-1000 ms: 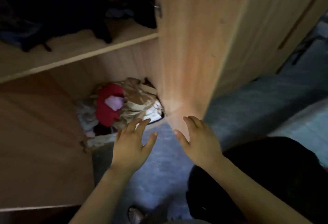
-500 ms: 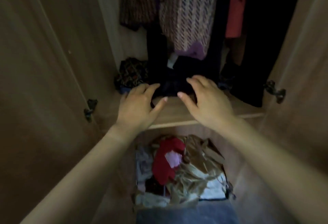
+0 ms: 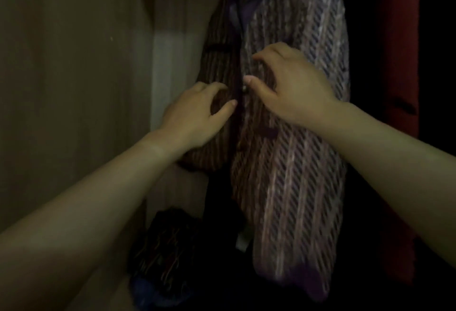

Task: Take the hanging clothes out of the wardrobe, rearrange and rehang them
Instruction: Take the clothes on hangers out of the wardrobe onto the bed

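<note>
1. Reaching in from the bottom edge, two bare forearms stretch into a dim wardrobe (image 3: 74, 64). Both have risen; half a second ago the hands were low, at the shelf's front edge.
2. Below and between the arms, a dark folded bundle (image 3: 167, 249) lies on the wardrobe floor. The heap of clothes in the lower compartment, seen earlier, is now out of view, as the camera has tilted up.
3. The left hand (image 3: 195, 115) is half curled, thumb and fingers apart in a C, against the brown striped garment (image 3: 217, 69). No cloth is plainly pinched.
4. The right hand (image 3: 293, 88), a little higher, is curled the same way – thumb clear of the fingers, nothing gripped – over the lilac knitted garment (image 3: 296, 187).
5. These two garments hang side by side, touching, with a dark strip between them where both thumbs point. The rail and hangers are above the frame.
6. Farther right, a red garment (image 3: 397, 51) hangs against darkness.
7. As a judgement, the move from shelf to hanging cloth marks the task's start: a first garment is about to be grasped and nothing is out yet.
</note>
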The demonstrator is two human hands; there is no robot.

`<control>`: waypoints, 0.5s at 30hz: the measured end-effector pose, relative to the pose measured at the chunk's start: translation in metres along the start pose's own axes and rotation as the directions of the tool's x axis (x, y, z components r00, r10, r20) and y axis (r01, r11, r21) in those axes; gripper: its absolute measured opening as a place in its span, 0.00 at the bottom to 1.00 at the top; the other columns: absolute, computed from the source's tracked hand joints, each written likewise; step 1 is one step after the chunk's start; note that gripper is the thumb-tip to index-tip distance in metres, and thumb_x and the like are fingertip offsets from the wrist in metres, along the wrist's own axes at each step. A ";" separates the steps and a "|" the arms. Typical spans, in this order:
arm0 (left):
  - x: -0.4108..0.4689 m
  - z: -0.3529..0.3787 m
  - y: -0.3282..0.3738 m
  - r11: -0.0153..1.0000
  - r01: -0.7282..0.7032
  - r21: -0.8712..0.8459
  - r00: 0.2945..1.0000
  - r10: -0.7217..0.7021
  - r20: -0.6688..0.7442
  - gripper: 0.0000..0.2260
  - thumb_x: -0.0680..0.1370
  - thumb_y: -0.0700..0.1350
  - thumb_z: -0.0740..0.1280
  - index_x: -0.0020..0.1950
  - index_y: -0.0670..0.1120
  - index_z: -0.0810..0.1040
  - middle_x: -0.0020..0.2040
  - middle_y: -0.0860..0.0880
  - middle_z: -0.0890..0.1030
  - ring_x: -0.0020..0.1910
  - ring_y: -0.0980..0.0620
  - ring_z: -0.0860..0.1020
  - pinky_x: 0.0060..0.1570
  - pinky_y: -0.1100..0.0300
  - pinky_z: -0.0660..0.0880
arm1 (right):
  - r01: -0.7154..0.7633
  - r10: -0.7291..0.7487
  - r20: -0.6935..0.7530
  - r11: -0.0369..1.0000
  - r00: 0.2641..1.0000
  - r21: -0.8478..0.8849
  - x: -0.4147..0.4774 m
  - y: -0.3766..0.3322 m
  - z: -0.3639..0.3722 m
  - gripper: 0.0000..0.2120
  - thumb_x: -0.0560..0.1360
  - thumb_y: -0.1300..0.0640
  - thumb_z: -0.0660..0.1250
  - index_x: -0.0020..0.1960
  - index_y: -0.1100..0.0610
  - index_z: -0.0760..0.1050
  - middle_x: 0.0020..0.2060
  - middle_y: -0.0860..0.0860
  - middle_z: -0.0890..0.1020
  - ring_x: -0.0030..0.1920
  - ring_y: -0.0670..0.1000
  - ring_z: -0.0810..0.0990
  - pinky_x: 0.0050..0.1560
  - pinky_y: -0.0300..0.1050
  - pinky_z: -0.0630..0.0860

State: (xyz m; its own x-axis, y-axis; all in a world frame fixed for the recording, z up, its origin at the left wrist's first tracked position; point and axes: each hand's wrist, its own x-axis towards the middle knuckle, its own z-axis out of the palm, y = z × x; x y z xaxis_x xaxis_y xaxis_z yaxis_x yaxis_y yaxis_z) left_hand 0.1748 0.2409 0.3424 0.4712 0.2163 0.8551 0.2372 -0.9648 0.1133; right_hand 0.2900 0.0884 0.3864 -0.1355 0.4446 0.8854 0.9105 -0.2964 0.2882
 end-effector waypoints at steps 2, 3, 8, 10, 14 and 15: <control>0.042 -0.001 -0.006 1.000 -0.022 0.011 0.997 0.022 -0.070 0.31 0.72 0.66 0.51 0.67 0.51 0.70 0.62 0.44 0.74 0.61 0.44 0.73 0.58 0.50 0.71 | 0.058 -0.060 -0.037 0.997 0.998 -0.046 0.040 0.027 0.004 0.25 0.77 0.44 0.56 0.66 0.59 0.70 0.60 0.57 0.74 0.60 0.57 0.73 0.57 0.47 0.68; 0.062 -0.001 -0.009 1.000 -0.023 0.003 0.995 0.023 -0.096 0.31 0.71 0.66 0.52 0.67 0.51 0.70 0.63 0.44 0.74 0.61 0.44 0.72 0.59 0.50 0.71 | 0.079 -0.083 -0.050 0.994 0.995 -0.071 0.059 0.038 0.006 0.24 0.77 0.44 0.56 0.66 0.59 0.70 0.60 0.57 0.74 0.60 0.57 0.73 0.57 0.46 0.68; 0.150 0.000 -0.018 0.994 -0.082 0.068 0.983 0.092 -0.162 0.26 0.74 0.65 0.59 0.66 0.52 0.70 0.60 0.45 0.74 0.58 0.44 0.73 0.55 0.50 0.73 | 0.112 -0.132 -0.104 0.977 0.986 -0.180 0.143 0.079 0.007 0.21 0.77 0.47 0.61 0.65 0.58 0.70 0.61 0.56 0.74 0.62 0.57 0.71 0.60 0.46 0.67; 0.183 0.000 -0.022 0.993 -0.086 0.076 0.978 0.099 -0.185 0.23 0.76 0.61 0.60 0.67 0.52 0.69 0.61 0.44 0.73 0.59 0.43 0.72 0.54 0.53 0.71 | 0.103 -0.131 -0.113 0.970 0.985 -0.220 0.169 0.092 0.004 0.19 0.77 0.49 0.62 0.65 0.57 0.71 0.60 0.56 0.74 0.62 0.57 0.71 0.60 0.47 0.66; 0.237 0.006 -0.034 0.995 -0.098 -0.028 0.963 0.088 -0.254 0.21 0.77 0.60 0.59 0.65 0.51 0.71 0.62 0.43 0.73 0.60 0.44 0.72 0.53 0.57 0.67 | 0.002 -0.057 -0.130 0.922 0.990 -0.386 0.214 0.122 -0.002 0.20 0.77 0.47 0.62 0.65 0.55 0.70 0.62 0.56 0.72 0.63 0.58 0.69 0.60 0.51 0.67; 0.248 0.011 -0.038 0.993 -0.099 -0.063 0.962 0.079 -0.262 0.22 0.76 0.62 0.58 0.65 0.51 0.71 0.62 0.44 0.73 0.60 0.45 0.72 0.54 0.57 0.69 | -0.045 -0.008 -0.120 0.899 0.993 -0.435 0.223 0.130 -0.003 0.21 0.76 0.46 0.61 0.66 0.55 0.69 0.63 0.56 0.71 0.64 0.58 0.67 0.61 0.53 0.67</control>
State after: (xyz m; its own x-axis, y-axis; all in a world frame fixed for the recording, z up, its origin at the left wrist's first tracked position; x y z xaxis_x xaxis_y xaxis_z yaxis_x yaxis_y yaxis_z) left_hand 0.2922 0.3332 0.5447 0.2497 0.0924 0.9639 0.1354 -0.9890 0.0598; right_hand 0.3768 0.1462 0.6228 -0.1886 0.3424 0.9204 0.6553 -0.6542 0.3777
